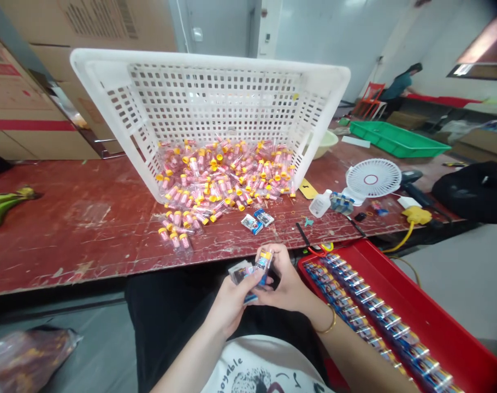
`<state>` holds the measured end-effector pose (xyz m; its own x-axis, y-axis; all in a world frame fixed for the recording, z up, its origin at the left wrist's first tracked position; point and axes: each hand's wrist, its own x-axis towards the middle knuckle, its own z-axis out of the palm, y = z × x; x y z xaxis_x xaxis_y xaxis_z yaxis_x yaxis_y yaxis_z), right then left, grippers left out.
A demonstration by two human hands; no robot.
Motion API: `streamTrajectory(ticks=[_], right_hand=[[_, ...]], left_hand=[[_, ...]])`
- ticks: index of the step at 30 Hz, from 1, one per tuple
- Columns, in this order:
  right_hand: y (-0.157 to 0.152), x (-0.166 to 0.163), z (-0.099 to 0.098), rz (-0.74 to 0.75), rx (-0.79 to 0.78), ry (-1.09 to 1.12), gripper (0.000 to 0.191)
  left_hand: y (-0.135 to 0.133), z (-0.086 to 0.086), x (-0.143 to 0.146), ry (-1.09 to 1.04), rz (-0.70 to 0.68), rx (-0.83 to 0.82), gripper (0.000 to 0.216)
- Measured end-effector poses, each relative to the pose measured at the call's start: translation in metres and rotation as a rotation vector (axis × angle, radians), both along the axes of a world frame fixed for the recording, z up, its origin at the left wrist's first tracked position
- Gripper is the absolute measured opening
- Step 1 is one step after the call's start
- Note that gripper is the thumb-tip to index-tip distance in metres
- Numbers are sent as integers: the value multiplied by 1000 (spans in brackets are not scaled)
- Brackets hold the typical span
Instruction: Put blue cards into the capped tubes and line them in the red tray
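Blue-and-white packets (239, 271) clasped by the left hand (229, 303), yellow-topped packet (265, 258) held between its thumb and the right hand (288, 281), loose packets (252, 223) beyond the fingers, basket (211, 59) farther ahead on the surface (121, 232), red tray (441, 322) rightward.

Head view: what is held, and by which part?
Small printed packs: the left hand grips their near side, thumb on top; the right hand touches them, exact hold unclear.

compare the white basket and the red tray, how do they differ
The white basket has perforated walls; the red tray looks solid-sided. The basket's yellow-capped tubes lie heaped and spill out; the tray's packs lie in rows. Both hold many small items.
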<state>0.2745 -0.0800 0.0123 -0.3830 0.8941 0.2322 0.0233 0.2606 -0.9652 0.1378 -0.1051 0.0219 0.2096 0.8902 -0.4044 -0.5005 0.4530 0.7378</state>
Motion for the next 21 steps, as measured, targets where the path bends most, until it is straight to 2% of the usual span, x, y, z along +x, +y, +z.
streamTrajectory(ticks=[8,12,15,17,19,21], right_hand=[[0,2,-8,-2,-1,82,63],[3,6,-4,28,-5,126,63],[7,8,0,39,-82,199,42],[10,13,1,-29,-189,278,25],[13,33,-4,-154,-272,344,20],[14,75,-15,-410,-287,294,22]], left_hand=[[-6,2,0,25,29,-9,29],[-6,-1,1,70,47,27,29],[-4,-5,3,159,52,82,32],[-1,-5,6,188,24,90,35],[1,-4,10,158,-31,31,36],[2,-3,15,102,-107,-76,34]])
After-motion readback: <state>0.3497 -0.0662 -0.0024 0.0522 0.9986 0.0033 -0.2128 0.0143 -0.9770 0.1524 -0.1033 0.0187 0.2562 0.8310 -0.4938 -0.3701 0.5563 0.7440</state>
